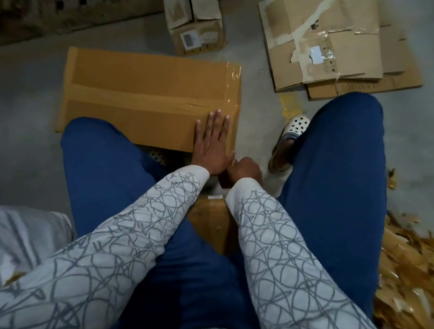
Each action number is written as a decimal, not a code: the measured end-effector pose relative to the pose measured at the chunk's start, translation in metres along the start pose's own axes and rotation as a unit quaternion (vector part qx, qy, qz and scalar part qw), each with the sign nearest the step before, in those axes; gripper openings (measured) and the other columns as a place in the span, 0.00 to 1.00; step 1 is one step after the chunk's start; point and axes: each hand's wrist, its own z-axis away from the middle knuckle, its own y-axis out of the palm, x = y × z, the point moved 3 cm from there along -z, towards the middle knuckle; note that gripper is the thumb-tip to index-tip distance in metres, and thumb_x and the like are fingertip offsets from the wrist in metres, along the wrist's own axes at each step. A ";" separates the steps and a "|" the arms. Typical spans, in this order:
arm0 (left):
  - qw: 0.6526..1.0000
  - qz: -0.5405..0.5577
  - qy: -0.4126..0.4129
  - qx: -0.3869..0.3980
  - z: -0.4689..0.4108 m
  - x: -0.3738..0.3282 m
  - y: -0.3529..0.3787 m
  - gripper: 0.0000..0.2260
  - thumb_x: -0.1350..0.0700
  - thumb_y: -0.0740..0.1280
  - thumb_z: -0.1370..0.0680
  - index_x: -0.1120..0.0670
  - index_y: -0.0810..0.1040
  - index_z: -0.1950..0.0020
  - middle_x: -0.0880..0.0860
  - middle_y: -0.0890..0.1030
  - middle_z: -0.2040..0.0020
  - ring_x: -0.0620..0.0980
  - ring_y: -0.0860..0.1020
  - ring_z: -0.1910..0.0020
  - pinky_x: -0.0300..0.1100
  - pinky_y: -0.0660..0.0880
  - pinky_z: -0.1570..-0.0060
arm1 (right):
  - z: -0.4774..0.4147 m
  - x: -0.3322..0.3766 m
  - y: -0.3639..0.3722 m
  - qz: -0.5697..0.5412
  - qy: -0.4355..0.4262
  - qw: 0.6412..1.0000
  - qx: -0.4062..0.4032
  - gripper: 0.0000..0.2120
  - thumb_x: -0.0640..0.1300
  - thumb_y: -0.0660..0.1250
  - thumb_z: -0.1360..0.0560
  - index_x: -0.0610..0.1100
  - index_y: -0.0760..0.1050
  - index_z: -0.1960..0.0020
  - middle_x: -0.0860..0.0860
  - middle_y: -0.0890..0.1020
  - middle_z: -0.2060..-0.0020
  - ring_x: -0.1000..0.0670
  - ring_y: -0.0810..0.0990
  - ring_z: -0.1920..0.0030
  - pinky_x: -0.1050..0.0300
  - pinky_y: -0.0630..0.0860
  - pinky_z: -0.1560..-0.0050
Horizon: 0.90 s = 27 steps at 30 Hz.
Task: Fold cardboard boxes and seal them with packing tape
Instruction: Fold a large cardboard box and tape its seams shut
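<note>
Indoors, concrete floor, flattened cartons, left grip flat on box, right grip curled, hold unclear.

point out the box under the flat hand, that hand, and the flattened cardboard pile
box [139, 84], head view, bare top flap
left hand [211, 145], head view, back of the hand
flattened cardboard pile [351, 52], head view, top sheet

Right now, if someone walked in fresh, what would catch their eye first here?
The tan box on the floor between the knees, with the left hand pressed flat on its top. The right hand is curled at its near right corner; flattened cardboard lies beyond.
</note>
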 end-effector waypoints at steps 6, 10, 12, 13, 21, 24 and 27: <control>0.956 0.178 -0.229 0.055 0.049 -0.010 -0.007 0.38 0.42 0.68 0.22 0.55 0.54 0.19 0.63 0.56 0.21 0.63 0.57 0.23 0.58 0.57 0.26 | -0.001 0.004 -0.030 0.025 -0.018 0.999 0.015 0.21 0.56 0.63 0.24 0.42 0.80 0.41 0.42 0.83 0.43 0.40 0.83 0.46 0.47 0.79 0.42; 0.826 0.415 -0.358 0.132 0.050 -0.001 0.002 0.20 0.50 0.66 0.21 0.59 0.75 0.33 0.58 0.75 0.38 0.60 0.73 0.34 0.50 0.70 0.39 | -0.040 -0.003 -0.037 -0.006 -0.088 0.996 0.010 0.22 0.55 0.57 0.32 0.43 0.82 0.51 0.43 0.86 0.55 0.39 0.85 0.56 0.41 0.83 0.48; 0.735 0.541 -0.387 0.135 0.051 -0.004 0.008 0.18 0.51 0.66 0.22 0.58 0.76 0.34 0.55 0.78 0.40 0.58 0.76 0.38 0.49 0.71 0.41 | -0.027 0.002 -0.053 -0.053 -0.121 0.991 -0.005 0.18 0.54 0.56 0.28 0.47 0.82 0.56 0.46 0.86 0.59 0.42 0.86 0.58 0.40 0.82 0.48; 0.716 0.565 -0.390 0.129 0.050 -0.007 0.006 0.19 0.50 0.66 0.22 0.56 0.76 0.33 0.55 0.79 0.40 0.57 0.76 0.38 0.50 0.72 0.39 | -0.017 0.006 -0.060 -0.081 -0.129 0.988 -0.006 0.16 0.52 0.56 0.26 0.50 0.81 0.58 0.48 0.87 0.60 0.44 0.86 0.59 0.41 0.82 0.47; 0.648 0.642 -0.388 0.134 0.019 -0.018 0.039 0.30 0.48 0.68 0.32 0.56 0.75 0.31 0.55 0.81 0.40 0.57 0.79 0.41 0.54 0.75 0.38 | 0.000 0.014 -0.059 -0.117 -0.173 0.978 -0.010 0.14 0.43 0.53 0.31 0.59 0.63 0.50 0.51 0.83 0.58 0.43 0.85 0.58 0.37 0.82 0.51; 0.625 0.657 -0.392 0.153 0.003 -0.017 0.073 0.30 0.46 0.72 0.35 0.54 0.78 0.34 0.54 0.83 0.43 0.55 0.81 0.43 0.56 0.76 0.38 | 0.006 0.014 -0.053 -0.079 -0.148 0.986 -0.014 0.14 0.42 0.56 0.25 0.53 0.59 0.42 0.46 0.81 0.53 0.40 0.83 0.55 0.36 0.80 0.47; 0.630 0.660 -0.376 0.163 0.011 -0.018 0.051 0.26 0.46 0.74 0.29 0.55 0.78 0.33 0.54 0.83 0.41 0.55 0.80 0.42 0.55 0.75 0.37 | 0.000 0.019 -0.052 -0.060 -0.121 0.990 -0.033 0.16 0.41 0.57 0.22 0.49 0.58 0.36 0.43 0.80 0.46 0.39 0.82 0.51 0.38 0.80 0.45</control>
